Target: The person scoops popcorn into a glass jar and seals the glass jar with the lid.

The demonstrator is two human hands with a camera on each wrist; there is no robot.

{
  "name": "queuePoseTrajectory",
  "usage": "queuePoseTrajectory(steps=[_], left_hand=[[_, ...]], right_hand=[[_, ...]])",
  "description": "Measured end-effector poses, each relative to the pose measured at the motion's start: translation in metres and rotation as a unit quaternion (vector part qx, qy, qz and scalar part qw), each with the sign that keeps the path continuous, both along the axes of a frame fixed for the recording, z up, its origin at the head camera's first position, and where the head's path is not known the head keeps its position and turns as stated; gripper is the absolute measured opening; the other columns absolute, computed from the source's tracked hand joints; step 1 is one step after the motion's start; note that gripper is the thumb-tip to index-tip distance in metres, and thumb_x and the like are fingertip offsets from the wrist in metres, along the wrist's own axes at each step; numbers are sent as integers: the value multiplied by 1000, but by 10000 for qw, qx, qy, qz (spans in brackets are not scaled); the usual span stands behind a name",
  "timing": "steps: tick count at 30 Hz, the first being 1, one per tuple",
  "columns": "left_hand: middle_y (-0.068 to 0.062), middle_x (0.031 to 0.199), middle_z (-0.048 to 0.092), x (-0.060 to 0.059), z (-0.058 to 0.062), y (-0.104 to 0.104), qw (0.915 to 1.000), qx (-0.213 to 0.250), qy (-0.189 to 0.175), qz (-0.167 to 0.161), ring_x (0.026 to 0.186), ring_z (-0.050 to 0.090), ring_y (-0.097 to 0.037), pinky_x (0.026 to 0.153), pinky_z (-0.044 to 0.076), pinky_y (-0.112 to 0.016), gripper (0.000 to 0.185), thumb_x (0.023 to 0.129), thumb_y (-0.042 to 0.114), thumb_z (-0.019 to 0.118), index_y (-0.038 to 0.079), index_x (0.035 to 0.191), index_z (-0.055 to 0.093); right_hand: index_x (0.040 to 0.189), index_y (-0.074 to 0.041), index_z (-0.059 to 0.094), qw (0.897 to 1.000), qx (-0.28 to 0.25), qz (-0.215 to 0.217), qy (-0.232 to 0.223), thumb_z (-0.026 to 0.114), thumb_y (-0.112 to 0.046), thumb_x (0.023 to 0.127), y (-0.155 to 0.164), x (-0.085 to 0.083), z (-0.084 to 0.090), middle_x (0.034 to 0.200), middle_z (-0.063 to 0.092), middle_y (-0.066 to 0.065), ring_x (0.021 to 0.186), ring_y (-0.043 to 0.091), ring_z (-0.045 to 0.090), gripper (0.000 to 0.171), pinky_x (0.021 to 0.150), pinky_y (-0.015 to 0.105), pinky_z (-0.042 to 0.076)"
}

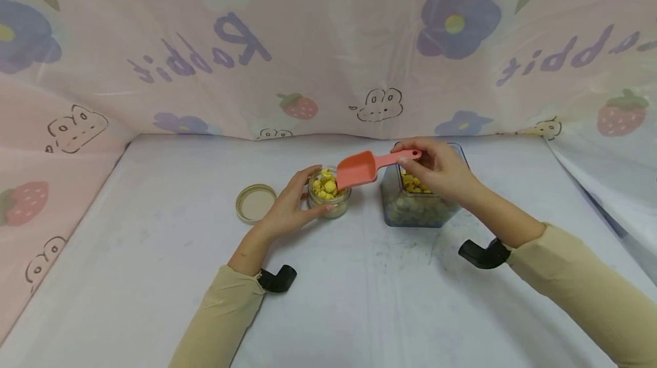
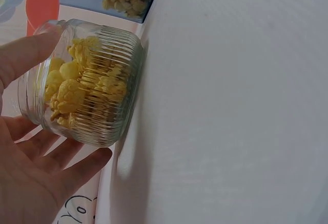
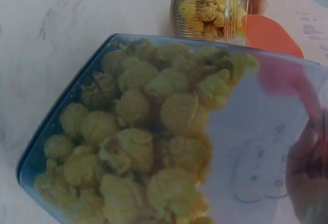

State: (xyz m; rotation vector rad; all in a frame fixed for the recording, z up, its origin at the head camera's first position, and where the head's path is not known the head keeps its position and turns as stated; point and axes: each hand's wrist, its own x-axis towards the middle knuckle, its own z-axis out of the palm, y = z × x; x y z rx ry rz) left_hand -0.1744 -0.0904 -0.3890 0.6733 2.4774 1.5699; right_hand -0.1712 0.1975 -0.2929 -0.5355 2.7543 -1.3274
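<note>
The left hand [image 1: 287, 208] curled its thumb and fingers [image 2: 31, 49] round a small ribbed clear glass jar [image 1: 328, 194] heaped with yellow popcorn-like puffs [image 1: 325, 184], which stood on the white table top [image 1: 359, 299] near the centre of the head view. The right hand [image 1: 441, 171] pinched the handle end of a coral-pink plastic scoop [image 1: 366, 167], fingers closed on it; the scoop's bowl hung over the jar's mouth at the jar's 2 o'clock edge, tilted down toward the puffs. Whether the bowl touched them could not be told. Just beside the jar, at its 3 o'clock, stood a square blue-tinted clear plastic container [image 1: 418, 205], partly filled with the same yellow puffs [image 3: 143, 142]; the right hand hovered above its open top. A round beige lid [image 1: 255, 203] lay flat on the table at the jar's 9 o'clock, close to the left hand's wrist side but apart from it. Behind, at 12 o'clock, hung a pink printed cloth backdrop [image 1: 328, 60] with flowers and strawberries.
</note>
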Motion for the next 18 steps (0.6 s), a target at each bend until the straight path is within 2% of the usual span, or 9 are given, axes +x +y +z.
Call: queuePoseTrajectory(steps=[4, 11, 14, 18], left_hand=[[-15, 147, 35, 1, 1, 1, 10000, 3, -2, -12, 136, 37, -28, 107, 41, -44, 80, 82, 13, 76, 3, 147, 29], [-16, 149, 33, 1, 2, 2, 10000, -32, 15, -18, 138, 34, -28, 108, 40, -44, 81, 82, 12, 76, 2, 147, 28], [-15, 149, 33, 1, 3, 2, 10000, -70, -27, 15, 138, 34, -27, 109, 39, -43, 81, 82, 12, 76, 3, 147, 28], [-17, 148, 34, 2, 4, 2, 9999, -126, 101, 36, 138, 34, -29, 109, 39, -45, 81, 82, 12, 75, 2, 147, 29]], right_hand=[[118, 0, 62, 9999, -32, -57, 102, 59, -11, 95, 3, 2, 1, 104, 59, 15, 75, 21, 56, 26, 59, 18, 46], [119, -2, 63, 9993, -203, -193, 263, 59, -10, 95, 14, 5, 1, 89, 56, 12, 63, 17, 51, 26, 51, 22, 42], [120, -3, 63, 9988, -199, -351, 266, 59, -13, 95, 19, 6, 2, 89, 58, 9, 67, 17, 55, 27, 52, 22, 43], [123, -4, 61, 9983, -263, -517, 104, 58, -17, 96, 24, 9, 4, 94, 56, 4, 73, 15, 57, 30, 55, 21, 45]])
